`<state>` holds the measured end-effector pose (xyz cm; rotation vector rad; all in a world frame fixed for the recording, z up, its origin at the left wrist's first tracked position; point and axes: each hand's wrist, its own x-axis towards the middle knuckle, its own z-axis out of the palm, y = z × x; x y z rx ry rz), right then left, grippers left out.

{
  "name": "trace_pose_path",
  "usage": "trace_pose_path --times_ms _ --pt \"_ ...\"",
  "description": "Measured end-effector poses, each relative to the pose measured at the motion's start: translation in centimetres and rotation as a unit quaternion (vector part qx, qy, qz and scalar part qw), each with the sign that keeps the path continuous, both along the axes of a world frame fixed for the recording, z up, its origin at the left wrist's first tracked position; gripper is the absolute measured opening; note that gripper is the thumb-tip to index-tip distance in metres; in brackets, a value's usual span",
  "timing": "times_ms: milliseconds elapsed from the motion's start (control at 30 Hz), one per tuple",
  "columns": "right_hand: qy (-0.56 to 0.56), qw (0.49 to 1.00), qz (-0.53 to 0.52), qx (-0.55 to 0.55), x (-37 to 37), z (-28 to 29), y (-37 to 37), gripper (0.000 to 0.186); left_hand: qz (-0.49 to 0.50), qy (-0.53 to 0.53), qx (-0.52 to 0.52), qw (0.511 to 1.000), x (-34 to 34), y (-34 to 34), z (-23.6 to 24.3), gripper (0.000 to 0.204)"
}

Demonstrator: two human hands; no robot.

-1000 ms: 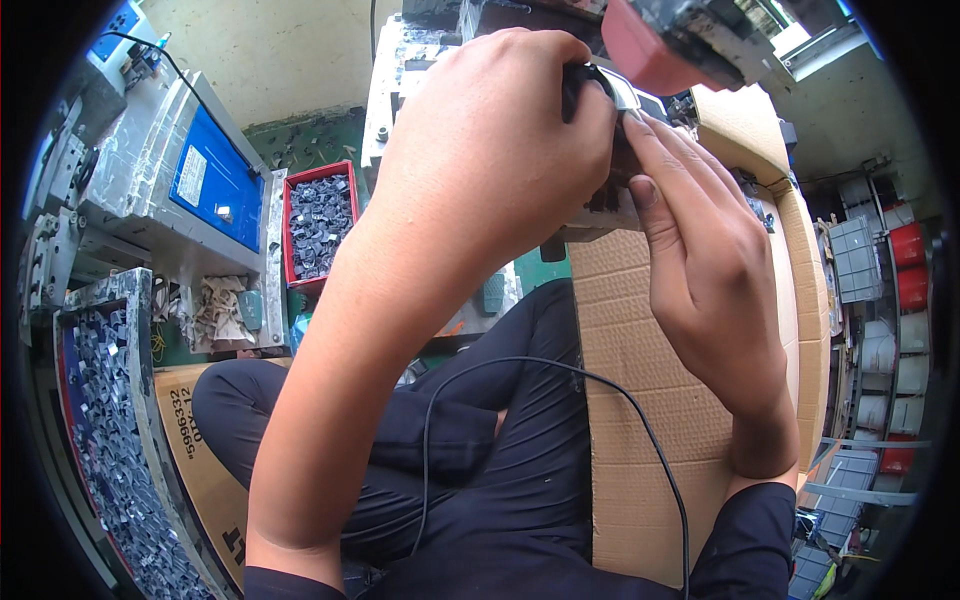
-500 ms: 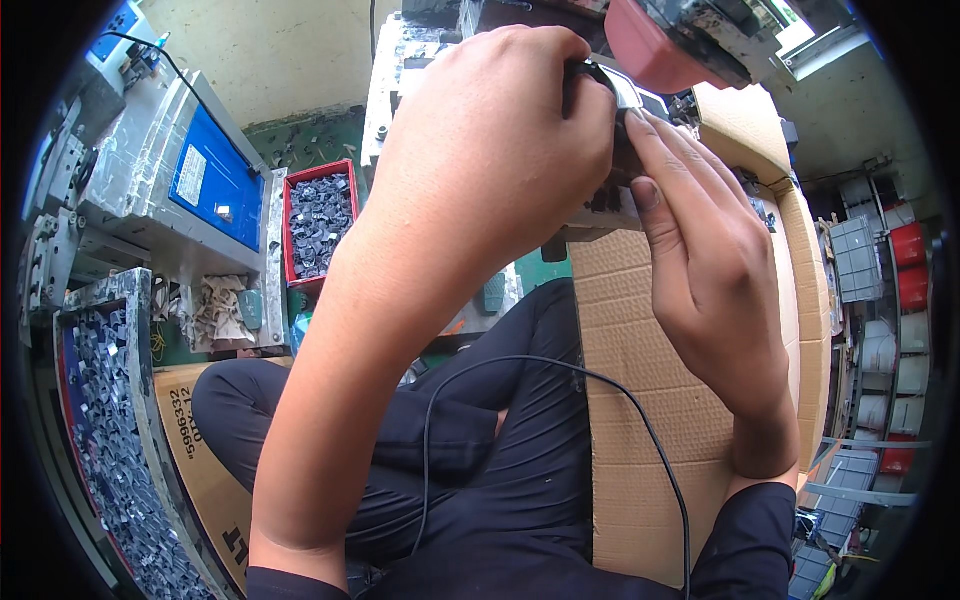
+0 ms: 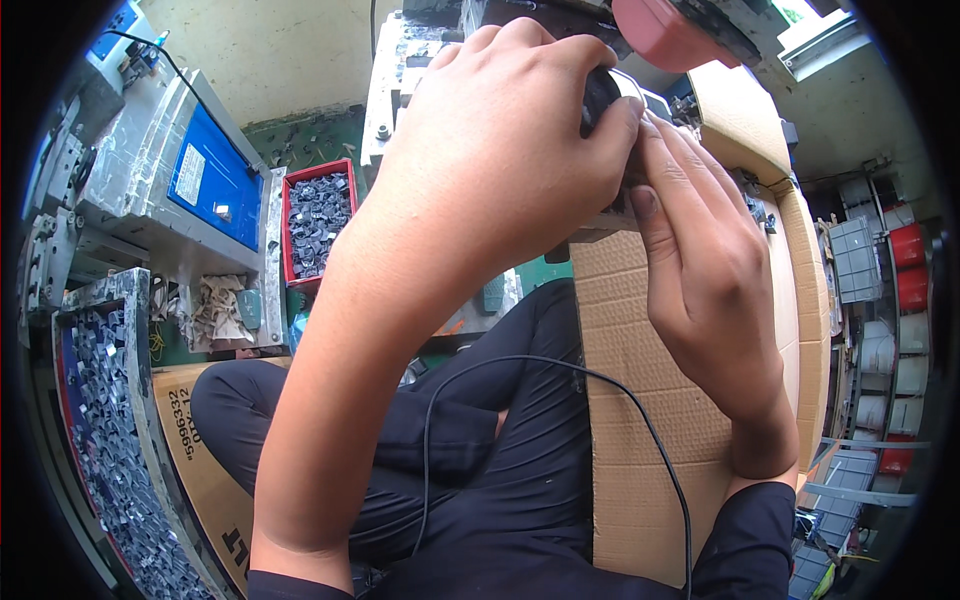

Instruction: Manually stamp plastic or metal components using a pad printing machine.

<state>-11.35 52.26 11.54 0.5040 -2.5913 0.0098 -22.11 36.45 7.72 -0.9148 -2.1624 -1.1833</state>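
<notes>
My left hand point(image 3: 520, 125) reaches over a metal bench machine, with the fingers curled round a black rounded object point(image 3: 598, 98). The back of this hand hides most of it, so its kind cannot be made out. Close to its thumb is my right hand point(image 3: 710, 260), whose fingers are stretched out side by side, the thumb a little apart below them. Its fingertips meet the left thumb beside the black object, and nothing shows plainly in its grasp. A pale, curved shiny edge point(image 3: 630, 86) shows just beyond the left thumb.
A pink container point(image 3: 670, 35) hangs over the bench's far side. Cardboard point(image 3: 640, 400) stands at my right, and a black cable point(image 3: 540, 357) crosses my lap. A red tray point(image 3: 287, 230) and a long bin point(image 3: 170, 470) hold small dark parts at left. Shelves stand far right.
My left hand has shifted slightly right, with the black object now showing more between finger and thumb. My right hand has moved slightly down. The pink container appears slightly higher and farther right.
</notes>
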Motion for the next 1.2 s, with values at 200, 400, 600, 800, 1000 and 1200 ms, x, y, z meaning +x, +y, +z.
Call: trace_pose_path --times_ms 200,400,600,800,1000,1200 --pt "0.000 1.000 -0.009 0.017 0.1 -0.1 0.0 0.036 -0.008 0.016 0.001 1.000 -0.2 -0.1 -0.2 0.038" --pt "-0.003 1.000 0.006 -0.012 -0.4 0.2 1.9 0.036 -0.002 -0.004 -0.052 0.999 -0.3 -0.1 0.0 0.035" --pt "-0.024 0.944 -0.078 -0.321 -3.4 0.7 14.0 0.039 -0.074 -0.214 0.007 0.974 0.9 -0.3 2.1 0.046" --pt "0.006 0.909 -0.349 -0.227 -3.3 -6.9 33.0 0.028 -0.017 -0.071 -0.016 0.997 0.7 0.4 1.5 0.045" --pt "0.002 0.889 -0.431 -0.157 -2.8 -10.6 34.7 0.025 -0.018 -0.085 0.046 0.995 0.1 -0.6 1.6 0.043" --pt "0.013 0.903 -0.407 -0.134 -3.1 -10.0 32.9 0.020 -0.162 -0.098 0.182 0.965 3.8 -2.9 1.7 0.050"
